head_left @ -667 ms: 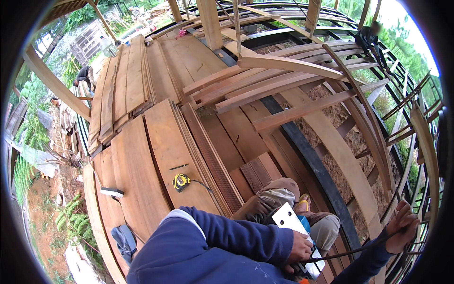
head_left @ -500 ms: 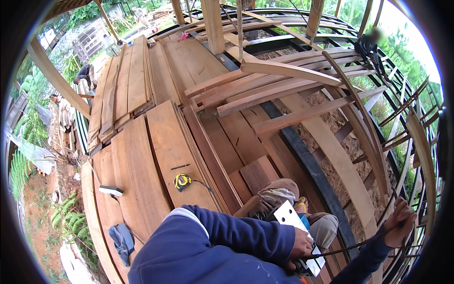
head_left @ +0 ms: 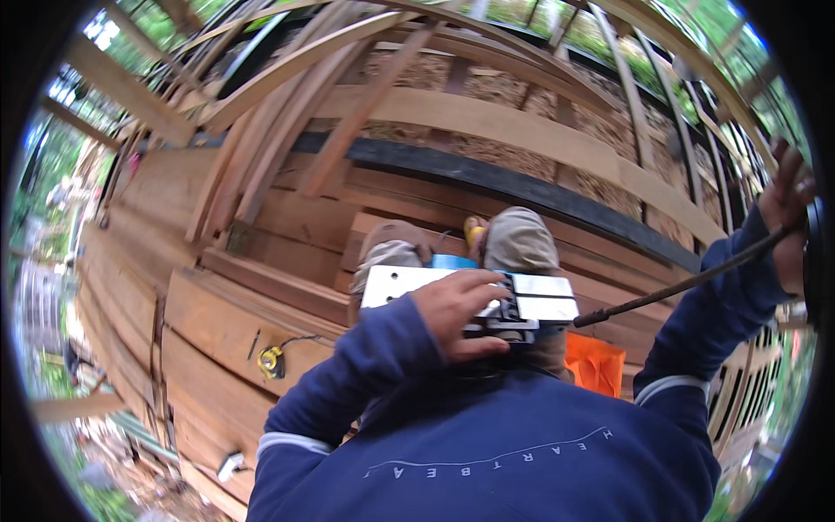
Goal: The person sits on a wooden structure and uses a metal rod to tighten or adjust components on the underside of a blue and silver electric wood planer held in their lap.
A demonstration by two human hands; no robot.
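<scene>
at six o'clock from the knees (head_left: pixel 520 239), a bright-plated corded tool (head_left: pixel 541 297) sits under the left hand (head_left: pixel 461 315), whose thumb and fingers clamp its middle. between two and three o'clock of it, the right hand (head_left: pixel 788 217) is raised along the dark cord (head_left: pixel 687 283); whether its fingers close there cannot be told (the rim dims them). handling it well would take a firm left hold, the cord slack and clear of the orange sheet (head_left: pixel 596 365) at four o'clock.

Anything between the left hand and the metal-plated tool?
Nothing visible: the left hand lies right on the metal-plated tool. The black cable runs off to the right, from beside the tool's right end toward the right hand, clear of the left.
</scene>
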